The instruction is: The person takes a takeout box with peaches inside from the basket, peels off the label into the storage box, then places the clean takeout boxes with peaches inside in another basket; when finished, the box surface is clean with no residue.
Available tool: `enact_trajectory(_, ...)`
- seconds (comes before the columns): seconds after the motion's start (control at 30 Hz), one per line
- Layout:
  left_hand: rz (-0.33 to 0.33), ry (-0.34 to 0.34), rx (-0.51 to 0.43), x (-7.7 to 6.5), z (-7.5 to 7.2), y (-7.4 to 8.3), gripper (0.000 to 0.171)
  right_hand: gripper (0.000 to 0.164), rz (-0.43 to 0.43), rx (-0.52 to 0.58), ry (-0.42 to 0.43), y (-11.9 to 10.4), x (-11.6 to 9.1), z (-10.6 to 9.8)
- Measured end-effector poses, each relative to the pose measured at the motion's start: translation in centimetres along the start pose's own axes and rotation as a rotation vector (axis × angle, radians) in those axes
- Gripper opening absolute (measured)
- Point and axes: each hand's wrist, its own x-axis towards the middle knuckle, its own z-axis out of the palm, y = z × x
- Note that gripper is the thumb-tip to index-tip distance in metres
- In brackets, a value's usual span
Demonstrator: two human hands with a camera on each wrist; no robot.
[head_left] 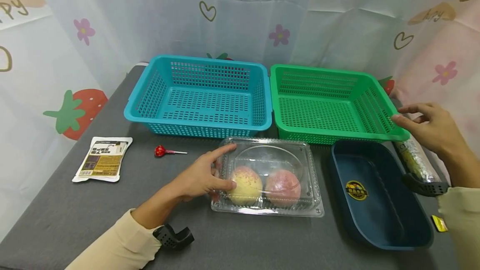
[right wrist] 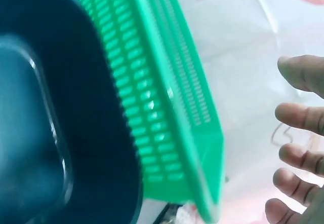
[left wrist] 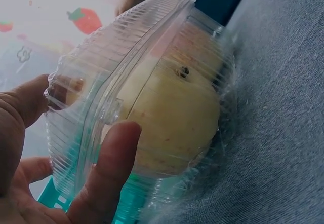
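A clear plastic clamshell box (head_left: 275, 149) lies in the middle of the table, lid closed. Inside are a yellow round fruit (head_left: 245, 186) and a pink one (head_left: 283, 187); the left wrist view shows a dark stem end on the yellow fruit (left wrist: 167, 117). My left hand (head_left: 206, 174) grips the box by its left side, the thumb (left wrist: 114, 163) at the front and the other fingers round the back. Over the right end of the green basket (head_left: 378, 136) hovers my right hand (head_left: 431, 126), its fingers loosely bent and apart with nothing between them.
A blue basket (head_left: 202, 126) stands behind the box, beside the green one. A dark blue tub (head_left: 378, 207) sits at the right, with a shiny package (head_left: 420, 161) and a small yellow packet (head_left: 439, 223) past it. Left are a lollipop (head_left: 160, 151) and a white pouch (head_left: 103, 159).
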Motion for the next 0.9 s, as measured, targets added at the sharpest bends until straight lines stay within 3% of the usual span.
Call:
enact_trajectory(0.23,-0.007,0.012,-0.056,-0.1,0.1,-0.1,0.091,0.057,0.013,-0.016,-0.038,2.2,0.6,1.0)
enact_trajectory(0.5,0.029,0.052,0.033,-0.1,0.2,-0.2,0.088,0.06,-0.023,-0.07,-0.119,4.0,1.2,1.9)
enact_trajectory(0.73,0.028,0.052,-0.037,0.0,0.2,-0.3,0.088,0.071,-0.01,-0.073,-0.21,4.9,1.4,2.4)
enact_trajectory(0.9,0.038,0.046,-0.061,0.0,0.1,-0.6,0.09,0.074,-0.026,0.003,-0.284,5.3,1.6,2.5)
